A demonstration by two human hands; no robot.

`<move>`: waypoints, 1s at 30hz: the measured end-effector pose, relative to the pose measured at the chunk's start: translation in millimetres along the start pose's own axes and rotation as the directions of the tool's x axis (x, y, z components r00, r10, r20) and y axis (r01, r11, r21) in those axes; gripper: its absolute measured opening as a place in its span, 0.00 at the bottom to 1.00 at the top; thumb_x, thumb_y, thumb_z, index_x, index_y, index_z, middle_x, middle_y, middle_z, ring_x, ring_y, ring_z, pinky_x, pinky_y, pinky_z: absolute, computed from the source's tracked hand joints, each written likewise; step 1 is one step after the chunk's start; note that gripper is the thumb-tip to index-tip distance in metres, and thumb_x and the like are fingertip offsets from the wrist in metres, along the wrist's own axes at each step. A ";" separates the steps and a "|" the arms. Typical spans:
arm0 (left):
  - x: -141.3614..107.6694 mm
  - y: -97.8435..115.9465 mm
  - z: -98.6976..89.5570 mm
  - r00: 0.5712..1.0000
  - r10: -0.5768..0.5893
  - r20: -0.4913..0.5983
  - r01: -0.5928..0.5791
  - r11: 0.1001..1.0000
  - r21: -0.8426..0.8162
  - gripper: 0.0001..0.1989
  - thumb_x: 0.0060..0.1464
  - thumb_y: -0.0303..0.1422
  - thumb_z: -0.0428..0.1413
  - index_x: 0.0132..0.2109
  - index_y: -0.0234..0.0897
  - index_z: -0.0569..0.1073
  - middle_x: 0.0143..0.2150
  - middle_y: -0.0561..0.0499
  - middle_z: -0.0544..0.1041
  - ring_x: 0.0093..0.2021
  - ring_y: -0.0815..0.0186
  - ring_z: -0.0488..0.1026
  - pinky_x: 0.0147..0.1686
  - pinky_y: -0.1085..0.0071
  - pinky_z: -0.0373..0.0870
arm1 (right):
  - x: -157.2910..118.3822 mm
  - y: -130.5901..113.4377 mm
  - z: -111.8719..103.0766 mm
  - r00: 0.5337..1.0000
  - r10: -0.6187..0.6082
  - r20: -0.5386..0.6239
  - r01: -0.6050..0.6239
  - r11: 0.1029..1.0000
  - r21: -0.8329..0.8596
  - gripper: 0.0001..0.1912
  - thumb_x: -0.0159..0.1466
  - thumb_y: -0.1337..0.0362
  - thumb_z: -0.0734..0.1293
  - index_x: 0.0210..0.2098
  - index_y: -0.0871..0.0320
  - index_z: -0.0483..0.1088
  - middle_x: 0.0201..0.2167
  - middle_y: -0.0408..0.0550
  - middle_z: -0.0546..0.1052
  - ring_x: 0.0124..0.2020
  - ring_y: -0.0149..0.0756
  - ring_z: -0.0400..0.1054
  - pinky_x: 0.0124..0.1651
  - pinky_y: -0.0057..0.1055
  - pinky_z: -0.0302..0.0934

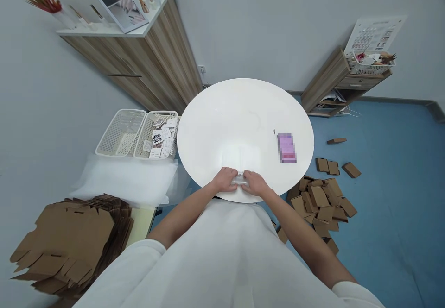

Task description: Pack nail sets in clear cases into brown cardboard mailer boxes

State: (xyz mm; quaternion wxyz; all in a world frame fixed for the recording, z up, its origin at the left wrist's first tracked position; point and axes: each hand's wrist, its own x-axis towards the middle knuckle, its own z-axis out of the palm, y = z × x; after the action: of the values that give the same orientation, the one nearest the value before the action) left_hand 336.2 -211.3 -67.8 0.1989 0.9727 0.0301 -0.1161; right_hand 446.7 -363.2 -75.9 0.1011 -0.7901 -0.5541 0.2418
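wearing a white shirt (236, 252) at bottom centre; gripping a small clear item (239, 179) by its ends with left hand (224, 179) and right hand (256, 184), lower centre, over the white table's (239, 118) near edge, with a purple item (287, 148) right of centre.

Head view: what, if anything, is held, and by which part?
A clear item, held at opposite ends by the left hand and right hand.

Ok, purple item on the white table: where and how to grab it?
Long sides of the purple item, mid-length, right hand from above, thumb and fingers across its width, I'd say. It lies flat, longer front-to-back, with open tabletop both sides.
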 end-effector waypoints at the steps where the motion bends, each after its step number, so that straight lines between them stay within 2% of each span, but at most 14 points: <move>1: -4.3 2.7 -0.9 1.000 0.002 0.028 -0.002 1.000 -0.007 0.15 0.46 0.38 0.52 0.41 0.38 0.64 0.38 0.47 0.71 0.41 0.59 0.68 0.43 0.64 0.59 | -6.3 -2.0 -0.3 1.000 0.000 0.023 0.000 1.000 0.012 0.13 0.58 0.58 0.59 0.39 0.58 0.61 0.35 0.49 0.70 0.35 0.37 0.64 0.38 0.32 0.55; 3: -11.5 7.0 -2.3 0.998 0.012 0.068 -0.010 1.000 -0.021 0.14 0.47 0.39 0.50 0.41 0.38 0.64 0.34 0.49 0.71 0.36 0.60 0.69 0.39 0.66 0.61 | -17.1 -5.7 0.7 1.000 -0.005 0.031 0.004 1.000 0.030 0.12 0.59 0.57 0.57 0.39 0.58 0.61 0.32 0.47 0.70 0.33 0.36 0.64 0.38 0.32 0.54; 6: -14.6 9.9 -4.3 0.997 0.014 0.072 -0.010 0.998 -0.056 0.12 0.49 0.37 0.49 0.41 0.39 0.65 0.32 0.50 0.72 0.34 0.62 0.69 0.38 0.67 0.61 | -24.0 -7.7 1.3 0.998 -0.028 -0.061 0.032 0.998 0.058 0.11 0.61 0.57 0.56 0.38 0.57 0.61 0.35 0.48 0.70 0.38 0.38 0.63 0.40 0.33 0.54; 9: -8.7 8.9 -6.8 0.999 -0.038 0.001 0.038 0.996 -0.081 0.11 0.52 0.36 0.46 0.41 0.39 0.66 0.37 0.50 0.72 0.39 0.64 0.69 0.44 0.66 0.60 | -18.3 -4.4 -2.5 0.983 0.000 -0.183 0.013 0.997 0.070 0.12 0.62 0.56 0.55 0.37 0.56 0.63 0.42 0.51 0.68 0.44 0.39 0.61 0.42 0.33 0.54; 11: -3.0 6.2 -8.0 0.994 -0.094 -0.047 0.090 0.992 -0.086 0.12 0.53 0.37 0.45 0.41 0.39 0.68 0.43 0.49 0.71 0.44 0.62 0.67 0.45 0.65 0.60 | -10.0 -1.1 -5.8 0.975 0.058 -0.213 -0.044 0.997 0.071 0.13 0.62 0.56 0.55 0.37 0.56 0.64 0.41 0.51 0.69 0.42 0.39 0.62 0.41 0.33 0.54; 15: 6.3 -3.6 -8.9 0.981 -0.195 -0.012 0.192 0.972 -0.134 0.14 0.53 0.38 0.46 0.44 0.40 0.68 0.44 0.48 0.71 0.45 0.61 0.67 0.42 0.65 0.64 | 8.0 4.2 -8.5 0.970 0.159 -0.182 -0.145 0.985 0.092 0.14 0.63 0.56 0.54 0.36 0.56 0.66 0.35 0.50 0.70 0.37 0.38 0.64 0.37 0.32 0.55; 20: 14.8 -17.1 -7.4 0.971 -0.234 0.041 0.237 0.937 -0.255 0.14 0.52 0.33 0.46 0.46 0.40 0.67 0.44 0.50 0.73 0.43 0.63 0.70 0.40 0.68 0.66 | 24.7 11.8 -7.1 0.957 0.262 -0.121 -0.235 0.950 0.204 0.14 0.63 0.57 0.54 0.39 0.55 0.66 0.37 0.49 0.71 0.35 0.36 0.66 0.34 0.30 0.55; 25: 21.6 -24.9 2.6 0.932 -0.361 0.028 0.353 0.890 -0.287 0.14 0.51 0.30 0.48 0.46 0.39 0.66 0.44 0.49 0.73 0.43 0.63 0.70 0.39 0.69 0.67 | 31.0 22.5 -2.7 0.946 0.311 -0.098 -0.266 0.910 0.318 0.12 0.61 0.62 0.56 0.44 0.55 0.63 0.39 0.48 0.73 0.38 0.36 0.67 0.34 0.29 0.55; 30: 19.6 -30.7 13.6 0.890 -0.456 0.028 0.449 0.860 -0.243 0.10 0.52 0.31 0.47 0.42 0.37 0.66 0.42 0.48 0.72 0.41 0.63 0.69 0.36 0.71 0.66 | 34.2 30.5 3.3 0.927 0.354 -0.126 -0.278 0.871 0.405 0.10 0.60 0.64 0.56 0.40 0.55 0.65 0.38 0.47 0.73 0.38 0.35 0.67 0.36 0.29 0.57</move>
State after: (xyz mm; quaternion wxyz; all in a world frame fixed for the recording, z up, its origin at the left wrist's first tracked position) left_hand 349.1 -188.2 -96.3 0.2831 0.9083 0.2743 -0.1403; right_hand 479.4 -343.1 -101.0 0.2651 -0.8556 -0.3467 0.2785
